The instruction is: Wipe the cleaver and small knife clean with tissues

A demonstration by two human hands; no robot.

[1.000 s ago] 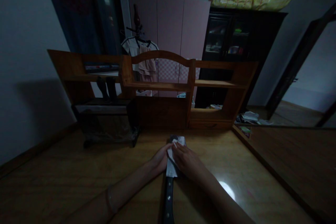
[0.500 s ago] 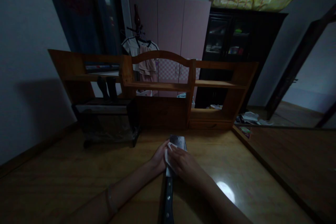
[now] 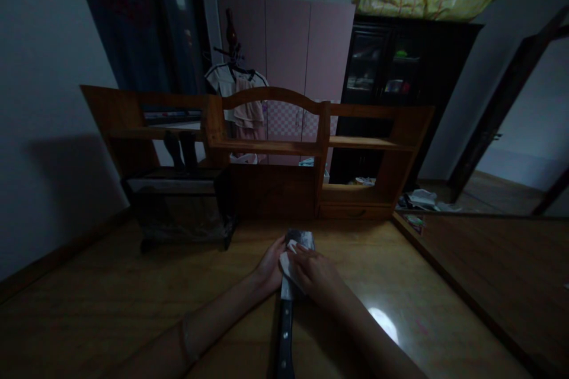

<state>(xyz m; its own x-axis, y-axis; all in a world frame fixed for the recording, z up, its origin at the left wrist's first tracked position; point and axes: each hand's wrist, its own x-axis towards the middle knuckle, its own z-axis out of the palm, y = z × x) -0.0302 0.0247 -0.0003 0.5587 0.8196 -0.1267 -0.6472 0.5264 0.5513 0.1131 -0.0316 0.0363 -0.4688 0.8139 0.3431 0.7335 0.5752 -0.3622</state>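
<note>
A cleaver (image 3: 285,331) with a black riveted handle points away from me above the wooden table, its broad blade partly hidden by my hands. My left hand (image 3: 270,265) grips the blade's left edge, fingers curled behind it. On the blade's face, my right hand (image 3: 313,272) presses a folded white cloth or tissue (image 3: 287,263). Its fingers lie together over the cloth. Part of the blade's far end shows beyond the fingertips. The handle reaches toward the bottom edge of the view, with no hand on it.
On the table's left stands a dark knife block (image 3: 178,207) with two black handles sticking up. A wooden shelf unit (image 3: 273,147) runs along the table's back edge. A raised wooden rim (image 3: 444,266) borders the right side. Light glares off the tabletop (image 3: 382,323).
My right hand has shifted slightly along the blade with the cloth, whose folds sit differently. My left hand and the cleaver are nearly where they were.
</note>
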